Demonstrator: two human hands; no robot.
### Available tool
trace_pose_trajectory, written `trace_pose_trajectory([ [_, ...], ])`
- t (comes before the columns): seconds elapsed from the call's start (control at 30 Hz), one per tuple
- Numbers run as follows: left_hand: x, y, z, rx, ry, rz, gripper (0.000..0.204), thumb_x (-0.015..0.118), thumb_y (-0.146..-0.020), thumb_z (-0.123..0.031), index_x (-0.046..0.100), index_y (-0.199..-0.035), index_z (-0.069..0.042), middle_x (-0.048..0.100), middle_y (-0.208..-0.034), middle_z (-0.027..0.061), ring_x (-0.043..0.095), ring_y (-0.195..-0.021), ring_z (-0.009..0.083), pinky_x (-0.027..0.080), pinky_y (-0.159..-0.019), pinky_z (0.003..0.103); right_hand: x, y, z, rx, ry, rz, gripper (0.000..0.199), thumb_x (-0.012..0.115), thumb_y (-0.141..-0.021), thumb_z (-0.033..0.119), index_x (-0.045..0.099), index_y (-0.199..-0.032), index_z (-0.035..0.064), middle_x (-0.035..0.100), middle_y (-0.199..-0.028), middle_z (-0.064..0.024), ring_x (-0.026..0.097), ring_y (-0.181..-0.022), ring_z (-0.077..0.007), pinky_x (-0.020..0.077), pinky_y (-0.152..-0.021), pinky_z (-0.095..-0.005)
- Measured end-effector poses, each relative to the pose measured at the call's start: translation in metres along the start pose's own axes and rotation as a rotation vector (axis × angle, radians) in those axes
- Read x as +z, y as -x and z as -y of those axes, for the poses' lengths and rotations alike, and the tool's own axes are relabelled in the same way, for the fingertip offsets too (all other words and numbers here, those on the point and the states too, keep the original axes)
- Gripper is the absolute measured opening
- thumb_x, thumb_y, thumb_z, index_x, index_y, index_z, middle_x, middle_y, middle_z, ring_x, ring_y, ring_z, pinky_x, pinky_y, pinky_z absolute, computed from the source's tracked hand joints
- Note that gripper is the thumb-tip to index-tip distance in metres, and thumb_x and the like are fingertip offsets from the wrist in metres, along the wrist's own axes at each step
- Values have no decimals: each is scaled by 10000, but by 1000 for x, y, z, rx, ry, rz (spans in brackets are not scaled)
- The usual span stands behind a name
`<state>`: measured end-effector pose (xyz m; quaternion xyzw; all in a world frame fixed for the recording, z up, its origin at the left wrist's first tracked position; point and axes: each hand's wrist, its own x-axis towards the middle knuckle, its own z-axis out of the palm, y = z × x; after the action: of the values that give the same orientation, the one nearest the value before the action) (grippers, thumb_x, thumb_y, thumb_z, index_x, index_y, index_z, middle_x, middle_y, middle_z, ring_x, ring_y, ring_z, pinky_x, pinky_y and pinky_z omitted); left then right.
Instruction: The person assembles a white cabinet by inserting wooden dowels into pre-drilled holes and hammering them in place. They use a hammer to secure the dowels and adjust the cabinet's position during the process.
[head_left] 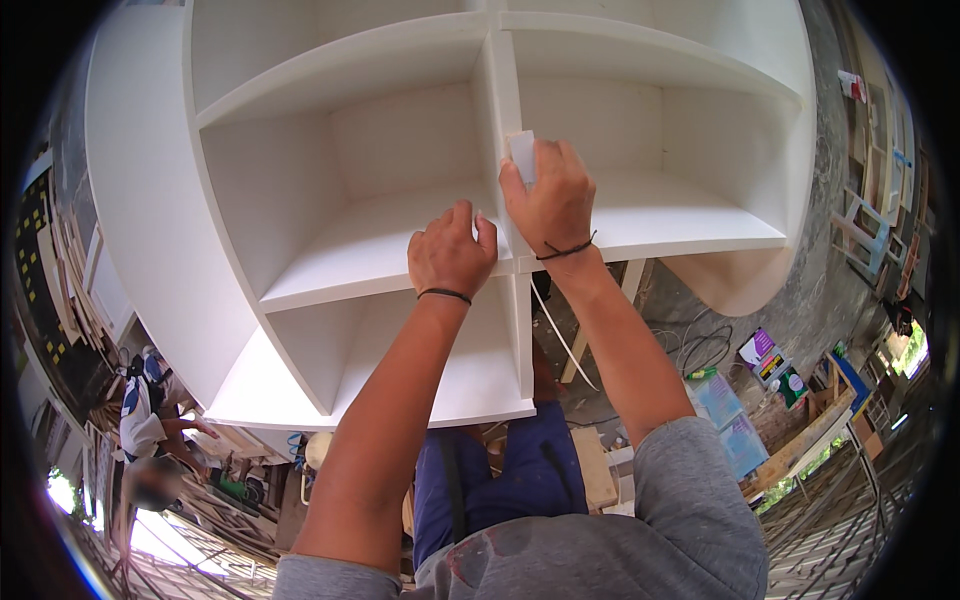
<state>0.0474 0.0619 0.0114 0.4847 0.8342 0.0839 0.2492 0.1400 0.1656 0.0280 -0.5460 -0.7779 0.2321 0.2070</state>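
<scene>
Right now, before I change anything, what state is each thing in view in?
Left bare hand: fingers curled; whether it pinches anything is unclear.
Right bare hand: closed on the white flat piece.
White flat rectangular piece: held, one end sticking out past the thumb.
Thin white flexible strip: hanging, curved, lower end free.
White open-fronted shelf unit: no doors fitted on visible compartments.
Black cord bracelet: worn on right wrist.

Grey floor (830,150) on the right, light blue packs (728,420) near a purple package (758,346), pale blue frame (868,238) farther up, co-worker (142,425) at lower left
</scene>
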Motion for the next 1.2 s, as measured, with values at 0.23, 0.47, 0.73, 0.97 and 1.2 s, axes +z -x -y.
trace_pose_trajectory([
  [0.23,0,1,0,-10,17,7,169,571,-866,-249,630,-951,-115,684,-782,46,656,-720,265,470,-644,402,4,-15,0,4,4,4,241,719,-750,147,540,-793,-8,533,-772,-173,570,-690,-376,471,-590,-460],
  [0.47,0,0,0,-1,5,-2,182,573,-864,-242,638,-974,-112,687,-793,43,658,-738,254,465,-647,402,6,-24,2,-6,9,-25,243,719,-749,150,537,-781,-7,549,-770,-180,585,-689,-388,471,-584,-472],
  [0.73,0,8,1,0,8,18,198,574,-856,-241,642,-983,-106,689,-806,54,659,-750,257,468,-652,406,15,-44,-2,-38,61,-70,243,711,-759,192,575,-786,-7,584,-749,-175,597,-657,-377,484,-566,-462],
  [0.97,2,1,1,24,13,-35,147,553,-865,-252,579,-866,-107,642,-747,45,628,-705,252,443,-628,405,18,-74,0,-48,82,-53,242,718,-749,188,582,-762,-12,591,-760,-177,610,-688,-371,498,-604,-464],
  [1.2,5,1,2,37,-12,-59,162,544,-868,-261,547,-811,-110,615,-711,41,609,-675,249,432,-617,405,22,-100,2,-28,127,-15,269,723,-755,222,598,-776,-16,607,-779,-174,630,-714,-367,520,-636,-452],
])
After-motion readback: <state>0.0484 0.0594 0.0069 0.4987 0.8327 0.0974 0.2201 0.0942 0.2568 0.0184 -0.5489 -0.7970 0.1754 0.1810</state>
